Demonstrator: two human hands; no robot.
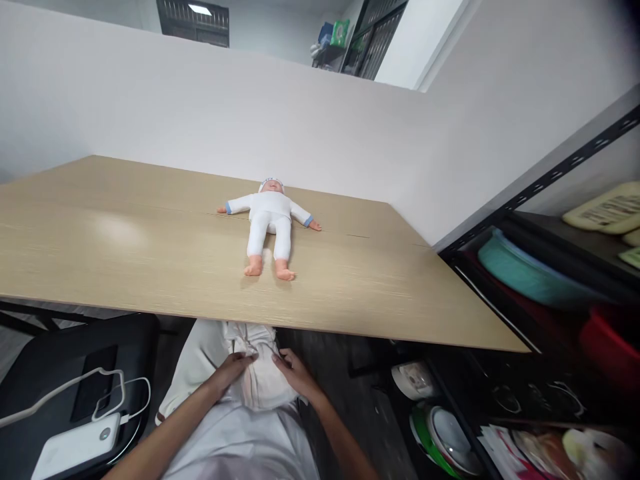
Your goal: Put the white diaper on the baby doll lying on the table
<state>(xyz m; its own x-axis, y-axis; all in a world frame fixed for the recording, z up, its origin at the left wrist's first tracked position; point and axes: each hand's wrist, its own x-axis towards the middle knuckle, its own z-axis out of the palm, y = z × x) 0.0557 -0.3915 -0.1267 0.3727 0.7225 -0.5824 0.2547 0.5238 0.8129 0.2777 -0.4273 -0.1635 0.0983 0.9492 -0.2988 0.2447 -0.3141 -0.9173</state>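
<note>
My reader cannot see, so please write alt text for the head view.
A person holds a pale cloth with left hand and right hand, below the near edge of a table. On the table, a doll in white lies on its back, arms spread, feet toward the person. At left, a power bank rests on a black chair.

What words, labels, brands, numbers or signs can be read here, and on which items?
None can be read.
Yellow pack at right: dark marks like print, too blurred to read.
Green pack at the top: too small to read.
Cap: blue marks, too small to tell whether they are letters.
</note>
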